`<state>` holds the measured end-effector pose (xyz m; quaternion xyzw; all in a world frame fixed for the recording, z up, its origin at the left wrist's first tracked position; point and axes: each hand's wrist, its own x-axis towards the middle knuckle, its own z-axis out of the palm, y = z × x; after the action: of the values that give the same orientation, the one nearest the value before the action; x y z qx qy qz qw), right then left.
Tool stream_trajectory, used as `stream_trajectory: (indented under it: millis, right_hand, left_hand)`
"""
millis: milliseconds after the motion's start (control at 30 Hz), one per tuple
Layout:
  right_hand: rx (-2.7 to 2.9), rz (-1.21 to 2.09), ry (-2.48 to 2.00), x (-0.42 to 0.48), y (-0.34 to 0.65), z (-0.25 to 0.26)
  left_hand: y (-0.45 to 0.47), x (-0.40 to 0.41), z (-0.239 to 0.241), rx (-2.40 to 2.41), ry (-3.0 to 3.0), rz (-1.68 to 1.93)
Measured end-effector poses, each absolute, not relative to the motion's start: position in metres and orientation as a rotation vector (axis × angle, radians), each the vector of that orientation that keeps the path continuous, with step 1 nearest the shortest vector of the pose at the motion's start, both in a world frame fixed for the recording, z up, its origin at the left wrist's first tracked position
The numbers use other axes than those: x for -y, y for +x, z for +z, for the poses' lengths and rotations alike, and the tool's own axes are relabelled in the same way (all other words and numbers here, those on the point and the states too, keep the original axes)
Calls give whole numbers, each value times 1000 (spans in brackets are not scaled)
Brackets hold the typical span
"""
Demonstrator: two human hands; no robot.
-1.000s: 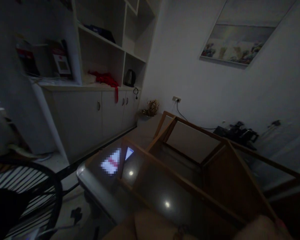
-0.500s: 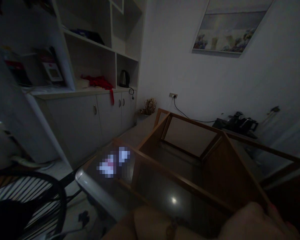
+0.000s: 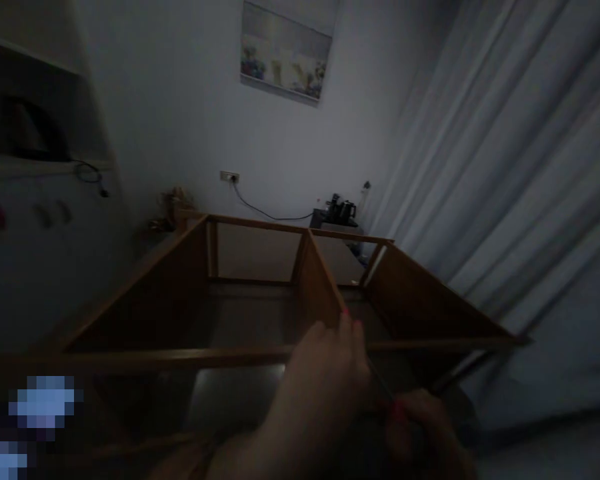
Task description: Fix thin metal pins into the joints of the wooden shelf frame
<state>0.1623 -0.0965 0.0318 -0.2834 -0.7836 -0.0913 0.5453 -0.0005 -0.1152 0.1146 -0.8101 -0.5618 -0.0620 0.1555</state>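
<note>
Over a grey bench (image 3: 235, 390), in dim light, a person is leaning both hands toward an open wooden frame (image 3: 180, 355); the frame is resting on the bench and spreading across the middle of the view, with a middle panel (image 3: 315, 293) running from its back rail toward the near one, and side panels standing to the left and right of it; the left hand (image 3: 333, 360) is reaching across the near rail where the middle panel is meeting it, its fingers bending close together with the red-nailed tips touching the panel's upper edge, though one cannot tell how firmly they are pressing; the right hand (image 3: 423, 420) is staying lower and nearer the person, its fingers closing on a thin dark rod (image 3: 380, 380); the rod is slanting up and leftward toward the left hand, where its far end is hiding from sight; beyond the frame, a black appliance (image 3: 341, 211) is sitting near the wall, a cord (image 3: 267, 215) is running from beside it to a wall socket (image 3: 229, 177), and a picture (image 3: 287, 53) is hanging above; a pale curtain (image 3: 480, 200) is falling on the right, and a white cabinet (image 3: 30, 253) is blurring on the left.
</note>
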Motion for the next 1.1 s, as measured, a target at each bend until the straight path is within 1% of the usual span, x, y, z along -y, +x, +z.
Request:
stream_trajectory:
  millis: [100,267,400,800,1100]
  right_hand:
    - [1820,-335,-645,99,156,40]
    - [1718,-381,-713,102,140,44]
    - [1722,-433,-733,103,138,40]
    - [1687,-447,-754,103,141,38]
    - [1696,-467,-642,97,124,25]
  left_hand:
    - [-2,115,115,1635,-2342,-107]
    - [-2,115,109,1673,-2358,-167]
    - [-2,116,110,1705,-2377,-147]
    - [-3,118,114,1713,-2384,-99]
    - [-4,119,111,1714,-2392,-185]
